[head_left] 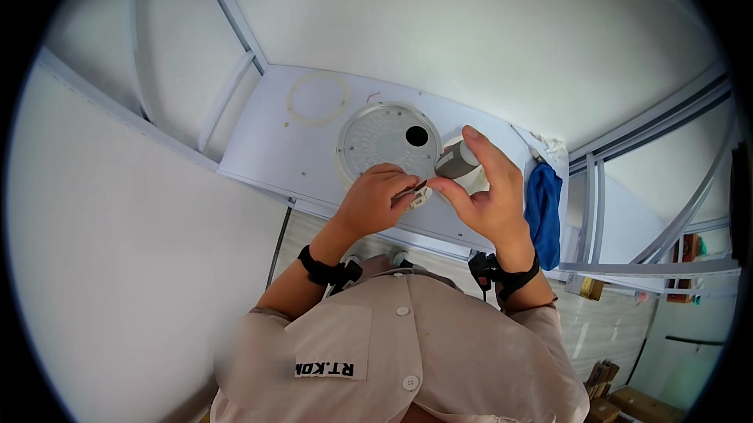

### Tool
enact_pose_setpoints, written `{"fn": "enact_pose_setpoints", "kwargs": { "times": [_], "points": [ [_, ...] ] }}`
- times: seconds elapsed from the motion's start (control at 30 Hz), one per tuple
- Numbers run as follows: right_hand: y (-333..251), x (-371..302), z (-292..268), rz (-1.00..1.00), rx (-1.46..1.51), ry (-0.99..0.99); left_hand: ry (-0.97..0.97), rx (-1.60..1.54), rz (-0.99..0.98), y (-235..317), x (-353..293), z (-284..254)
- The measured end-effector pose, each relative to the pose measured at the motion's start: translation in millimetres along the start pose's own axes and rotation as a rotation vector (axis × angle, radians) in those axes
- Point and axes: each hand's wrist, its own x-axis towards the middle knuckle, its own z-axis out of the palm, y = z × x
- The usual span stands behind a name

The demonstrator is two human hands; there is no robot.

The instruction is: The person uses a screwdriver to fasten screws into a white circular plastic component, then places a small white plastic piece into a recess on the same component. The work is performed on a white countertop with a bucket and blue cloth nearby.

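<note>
My left hand (383,197) is closed in a pinch on a small dark, narrow piece (420,186) over the near rim of a round metal plate (376,136). This plate carries many small marks and a black round hole. My right hand (496,194) has its thumb and forefinger spread wide, the thumb tip close to the dark piece. Between them shows a grey cylinder (455,162) with a lighter end; whether the hand touches it I cannot tell. Its other fingers are hidden. A small whitish part (421,199) shows just below my left fingertips.
A pale yellow ring (318,98) and a short pink wire (373,98) lie on the white table (259,144) at the far left. Behind my right hand is a white round thing (474,181). A blue cloth (544,211) hangs over the right edge. Metal frame bars stand at both sides.
</note>
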Motion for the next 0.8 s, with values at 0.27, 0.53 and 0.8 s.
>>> {"fn": "enact_pose_setpoints", "kwargs": {
  "times": [0.27, 0.53, 0.8],
  "points": [
    [-6, 8, 3, 0.153, 0.238, 0.063, 0.028, 0.016, 0.021, -4, -1, 1],
    [1, 3, 10, 0.024, 0.061, 0.111, 0.003, 0.002, -0.027, -4, -1, 1],
    [-2, 12, 11, 0.122, 0.375, 0.055, -0.002, 0.02, -0.014, -5, 0, 0]
  ]
}}
